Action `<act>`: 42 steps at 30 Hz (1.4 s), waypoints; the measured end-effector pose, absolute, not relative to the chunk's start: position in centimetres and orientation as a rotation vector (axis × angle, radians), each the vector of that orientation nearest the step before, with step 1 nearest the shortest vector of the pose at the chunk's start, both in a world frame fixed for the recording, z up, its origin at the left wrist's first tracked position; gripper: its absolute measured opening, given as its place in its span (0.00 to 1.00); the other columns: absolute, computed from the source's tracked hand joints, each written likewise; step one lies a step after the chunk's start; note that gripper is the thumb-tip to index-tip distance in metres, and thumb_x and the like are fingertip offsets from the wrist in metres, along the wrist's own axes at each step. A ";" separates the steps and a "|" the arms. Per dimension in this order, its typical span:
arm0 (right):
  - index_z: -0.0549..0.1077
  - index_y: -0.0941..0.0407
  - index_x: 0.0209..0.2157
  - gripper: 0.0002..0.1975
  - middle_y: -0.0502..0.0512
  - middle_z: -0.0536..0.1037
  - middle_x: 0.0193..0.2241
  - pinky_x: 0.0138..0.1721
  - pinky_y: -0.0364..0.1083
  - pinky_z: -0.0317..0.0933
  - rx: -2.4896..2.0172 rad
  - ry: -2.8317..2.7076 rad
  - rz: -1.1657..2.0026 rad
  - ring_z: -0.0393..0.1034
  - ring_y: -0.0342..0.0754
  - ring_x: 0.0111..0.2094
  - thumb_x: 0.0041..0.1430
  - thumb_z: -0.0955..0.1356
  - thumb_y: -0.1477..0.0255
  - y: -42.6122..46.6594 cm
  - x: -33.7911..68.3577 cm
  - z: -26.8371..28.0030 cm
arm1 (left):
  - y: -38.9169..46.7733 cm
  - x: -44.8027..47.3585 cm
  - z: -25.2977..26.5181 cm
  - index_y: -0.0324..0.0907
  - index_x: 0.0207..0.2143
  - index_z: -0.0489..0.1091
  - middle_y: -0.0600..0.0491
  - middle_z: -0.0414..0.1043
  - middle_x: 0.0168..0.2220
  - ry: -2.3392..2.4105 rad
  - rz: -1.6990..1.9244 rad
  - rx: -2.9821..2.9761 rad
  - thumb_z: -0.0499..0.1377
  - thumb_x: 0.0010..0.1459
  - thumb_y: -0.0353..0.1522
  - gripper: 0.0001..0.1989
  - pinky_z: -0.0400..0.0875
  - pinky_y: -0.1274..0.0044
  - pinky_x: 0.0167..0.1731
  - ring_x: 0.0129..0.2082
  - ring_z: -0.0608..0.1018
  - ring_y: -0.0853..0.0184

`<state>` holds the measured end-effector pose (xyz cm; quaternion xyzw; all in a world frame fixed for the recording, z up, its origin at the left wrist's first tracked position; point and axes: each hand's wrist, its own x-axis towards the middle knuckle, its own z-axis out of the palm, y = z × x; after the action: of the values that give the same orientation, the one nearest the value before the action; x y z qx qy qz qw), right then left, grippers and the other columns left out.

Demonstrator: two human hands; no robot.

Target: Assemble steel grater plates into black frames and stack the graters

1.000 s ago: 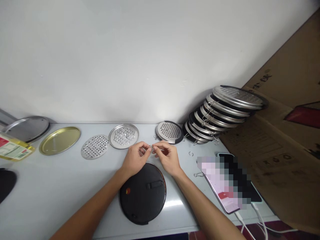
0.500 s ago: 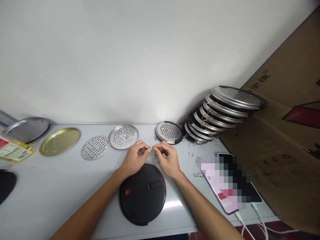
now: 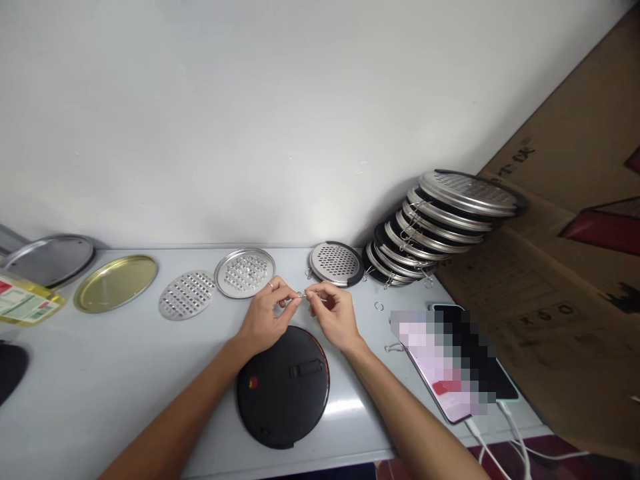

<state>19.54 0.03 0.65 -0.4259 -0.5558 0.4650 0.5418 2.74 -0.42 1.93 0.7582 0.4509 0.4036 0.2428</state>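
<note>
My left hand [image 3: 265, 317] and my right hand [image 3: 333, 313] meet above the table, thumbs and fingertips pinched around a small metal piece [image 3: 301, 294]. It looks like thin bent wire, but its exact kind is too small to make out. Just below my wrists lies a black round disc [image 3: 283, 393], with a small red and yellow mark and a raised rectangular tab. To the right of my right hand are a metal ring [image 3: 379, 307] and a wire clip [image 3: 393, 347].
Along the wall stand a grater plate in a silver rim [image 3: 245, 273], a loose perforated metal disc [image 3: 187, 295], a gold lid [image 3: 116, 284] and a black-edged grater [image 3: 336, 263]. A leaning stack of graters [image 3: 445, 220] rises by a cardboard box [image 3: 575, 320]. Phones [image 3: 440, 373] with cables lie right.
The whole scene has shifted slightly left as the camera moved. Both hands stay pinched together, and a little more of the small metal piece shows between the fingertips.
</note>
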 end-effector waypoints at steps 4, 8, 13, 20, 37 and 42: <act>0.77 0.56 0.30 0.10 0.47 0.70 0.19 0.20 0.42 0.64 -1.013 -1.280 1.154 0.64 0.42 0.18 0.57 0.72 0.63 0.3 19.6 0.6 | -0.5 2.7 1.9 0.44 0.35 0.75 0.54 0.63 0.32 1.243 1.108 2.069 0.56 0.63 0.34 0.08 0.66 0.75 0.38 0.33 0.71 0.68; 0.77 0.56 0.30 0.09 0.48 0.72 0.20 0.19 0.41 0.64 -1.007 -1.280 1.186 0.65 0.41 0.19 0.56 0.72 0.64 0.1 19.5 0.6 | -0.2 2.7 1.5 0.43 0.33 0.74 0.54 0.65 0.32 1.297 1.062 2.022 0.57 0.63 0.35 0.08 0.66 0.76 0.32 0.30 0.71 0.69; 0.77 0.56 0.30 0.10 0.47 0.71 0.19 0.18 0.41 0.63 -1.032 -1.246 1.198 0.64 0.41 0.18 0.56 0.72 0.63 0.2 19.5 0.3 | -0.4 2.9 1.6 0.43 0.33 0.75 0.55 0.65 0.31 1.285 1.058 2.036 0.56 0.64 0.34 0.10 0.67 0.76 0.34 0.31 0.71 0.69; 0.76 0.57 0.29 0.11 0.46 0.71 0.17 0.16 0.39 0.59 -1.021 -1.185 1.290 0.62 0.39 0.16 0.53 0.73 0.63 0.6 19.6 0.4 | -0.3 2.9 1.5 0.43 0.33 0.73 0.55 0.67 0.33 1.338 1.067 2.059 0.55 0.63 0.31 0.07 0.68 0.75 0.36 0.32 0.73 0.69; 0.79 0.58 0.27 0.14 0.48 0.75 0.18 0.18 0.41 0.61 -0.935 -1.192 1.451 0.65 0.40 0.16 0.45 0.78 0.62 0.6 19.9 0.5 | -0.5 2.6 1.6 0.43 0.36 0.72 0.56 0.75 0.31 1.334 1.050 2.180 0.60 0.61 0.33 0.03 0.68 0.76 0.36 0.31 0.76 0.68; 0.79 0.57 0.26 0.14 0.47 0.74 0.18 0.18 0.40 0.60 -0.924 -1.184 1.452 0.63 0.39 0.16 0.43 0.79 0.63 0.6 20.0 0.4 | -0.5 2.7 1.8 0.44 0.34 0.75 0.56 0.77 0.30 1.280 1.006 2.116 0.60 0.61 0.32 0.04 0.68 0.77 0.35 0.32 0.78 0.69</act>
<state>20.00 0.59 0.36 -0.3823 -0.4902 0.6009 0.5025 2.66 -0.52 1.78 0.7707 0.4662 0.3662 0.2336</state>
